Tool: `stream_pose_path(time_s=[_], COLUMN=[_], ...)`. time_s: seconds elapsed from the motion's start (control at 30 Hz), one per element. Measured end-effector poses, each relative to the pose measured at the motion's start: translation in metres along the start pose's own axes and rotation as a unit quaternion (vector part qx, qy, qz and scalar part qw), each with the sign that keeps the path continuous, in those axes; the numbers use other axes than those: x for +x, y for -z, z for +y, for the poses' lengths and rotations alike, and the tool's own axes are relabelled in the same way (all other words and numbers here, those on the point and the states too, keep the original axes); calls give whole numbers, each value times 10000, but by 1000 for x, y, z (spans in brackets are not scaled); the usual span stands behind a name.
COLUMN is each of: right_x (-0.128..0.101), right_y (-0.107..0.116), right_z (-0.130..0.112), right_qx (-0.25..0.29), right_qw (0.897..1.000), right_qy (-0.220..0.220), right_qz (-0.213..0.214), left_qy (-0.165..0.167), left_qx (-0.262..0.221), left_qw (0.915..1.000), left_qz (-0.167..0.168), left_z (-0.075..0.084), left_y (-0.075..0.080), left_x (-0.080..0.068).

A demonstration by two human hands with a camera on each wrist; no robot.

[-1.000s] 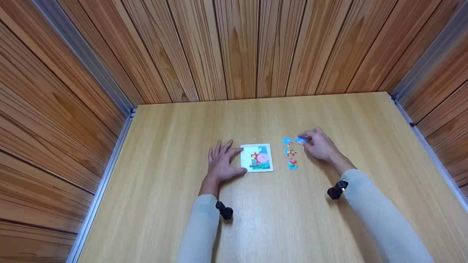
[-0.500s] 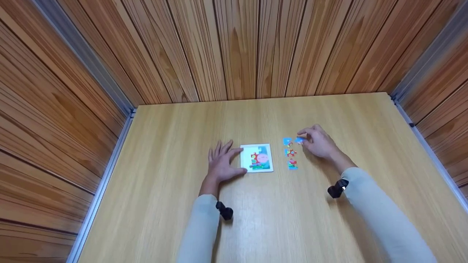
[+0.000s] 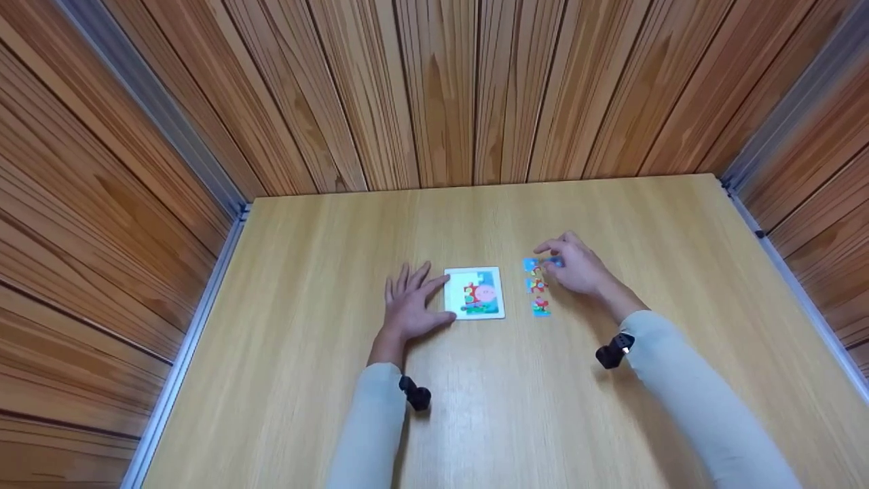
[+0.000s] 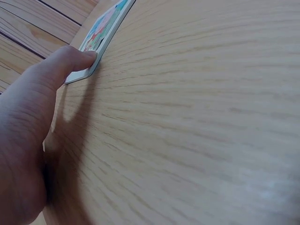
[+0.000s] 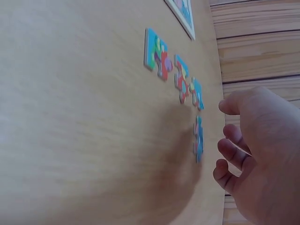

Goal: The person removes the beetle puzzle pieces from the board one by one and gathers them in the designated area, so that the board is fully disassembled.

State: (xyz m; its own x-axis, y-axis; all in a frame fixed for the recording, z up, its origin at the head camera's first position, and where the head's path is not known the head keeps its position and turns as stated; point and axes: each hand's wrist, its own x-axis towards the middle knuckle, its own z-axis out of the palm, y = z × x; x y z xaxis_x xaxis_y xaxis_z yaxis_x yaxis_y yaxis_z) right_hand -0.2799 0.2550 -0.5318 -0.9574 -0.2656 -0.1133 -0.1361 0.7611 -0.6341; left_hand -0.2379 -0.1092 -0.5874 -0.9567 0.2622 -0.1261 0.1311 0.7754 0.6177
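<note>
A white-rimmed jigsaw puzzle board (image 3: 450,299) with a partly filled cartoon picture lies mid-table. My left hand (image 3: 409,314) spreads its fingers beside it, index finger and thumb touching the board's left corners; in the left wrist view the thumb (image 4: 70,60) rests on the rim. My right hand (image 3: 577,268) hovers over the loose pieces, fingers loosely bent, holding nothing. In the right wrist view a blue piece (image 5: 199,139) lies on the table near the hand. Three other pieces form a row: a blue one (image 5: 197,93), a red one (image 5: 183,79) and a multicoloured one (image 5: 157,54).
The light wooden table (image 3: 326,272) is bounded by wood-panelled walls (image 3: 441,95) at the back and sides. Metal rails (image 3: 183,353) run along its side edges. A small black camera (image 3: 415,392) sits on the left wrist, another (image 3: 614,350) on the right.
My right hand lets go of the blue piece it was touching and shifts left, over the top of the row. The left hand keeps its place at the board.
</note>
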Motion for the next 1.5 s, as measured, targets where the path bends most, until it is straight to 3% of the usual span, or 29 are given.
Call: stream_pose_path(time_s=[0.8,1.17,1.5], right_x=[10,13,15], right_y=[-28,-46,-60], right_z=[-49,-63,-74], right_qx=[-79,8,8], right_qw=[9984,9976,9957], right_qy=[515,516,770], right_qz=[-237,-458,-511], left_qy=[-121,-42,-35], left_qx=[82,223,361], left_qw=[9999,9997,9993], left_qz=[40,-63,-65], left_z=[-8,0,5], left_y=[-5,0,1], left_x=[4,-2,-2])
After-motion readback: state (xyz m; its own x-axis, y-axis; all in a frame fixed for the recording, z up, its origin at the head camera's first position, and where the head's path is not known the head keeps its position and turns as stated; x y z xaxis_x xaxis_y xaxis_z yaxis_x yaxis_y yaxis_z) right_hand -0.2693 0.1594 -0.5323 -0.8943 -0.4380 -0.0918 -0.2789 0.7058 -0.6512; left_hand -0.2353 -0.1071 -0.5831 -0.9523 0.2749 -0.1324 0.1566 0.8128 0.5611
